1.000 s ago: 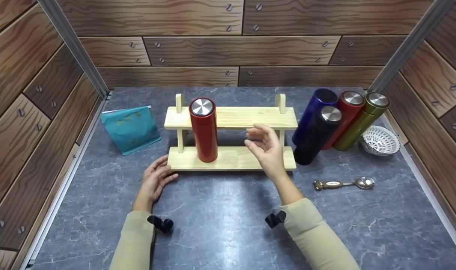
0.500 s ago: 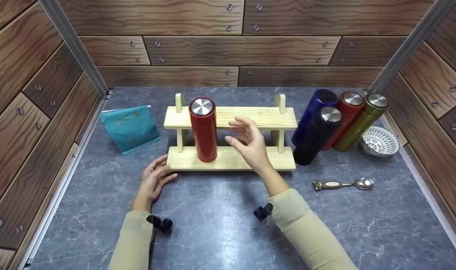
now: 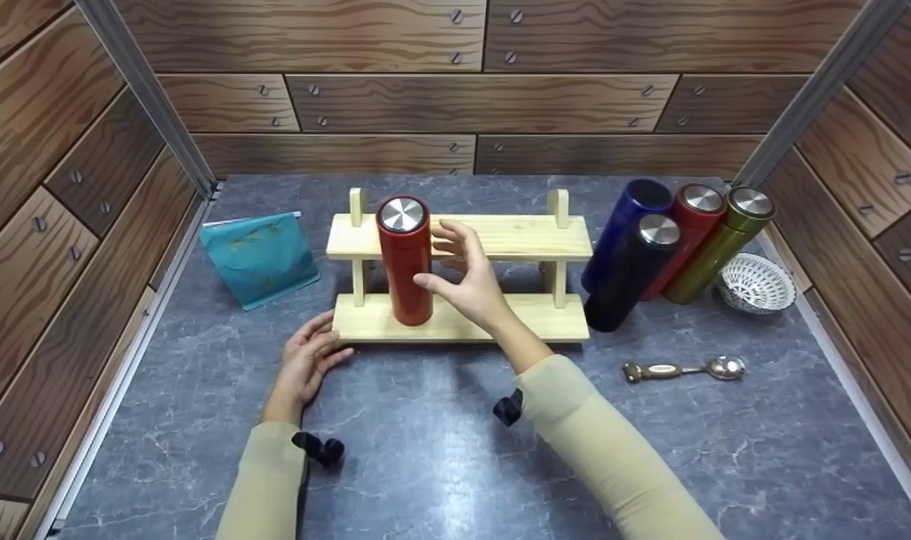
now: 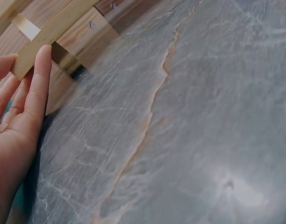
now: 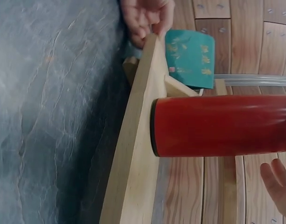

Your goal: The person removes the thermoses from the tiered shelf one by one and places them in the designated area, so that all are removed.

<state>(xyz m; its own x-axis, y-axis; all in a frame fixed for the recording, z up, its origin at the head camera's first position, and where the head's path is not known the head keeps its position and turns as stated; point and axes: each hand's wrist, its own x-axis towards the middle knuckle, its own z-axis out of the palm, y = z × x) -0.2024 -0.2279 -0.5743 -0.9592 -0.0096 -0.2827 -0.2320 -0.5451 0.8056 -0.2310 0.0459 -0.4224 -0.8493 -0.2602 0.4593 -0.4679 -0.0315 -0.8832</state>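
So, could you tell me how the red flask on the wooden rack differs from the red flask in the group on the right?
The red flask on the rack stands alone on the wooden rack; the red flask on the right stands on the table among the blue, black and gold flasks. The right hand is beside the first; no hand is near the second. Both have silver lids.

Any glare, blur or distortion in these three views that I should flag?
Head view: sharp, evenly lit, soft shadows under the wooden rack; the walls splay outward from the wide lens. Left wrist view: a bright glare patch on the marble tabletop; the left hand is close and slightly soft. Right wrist view: turned sideways; the red flask is a little soft, and the right hand is cut off by the frame.
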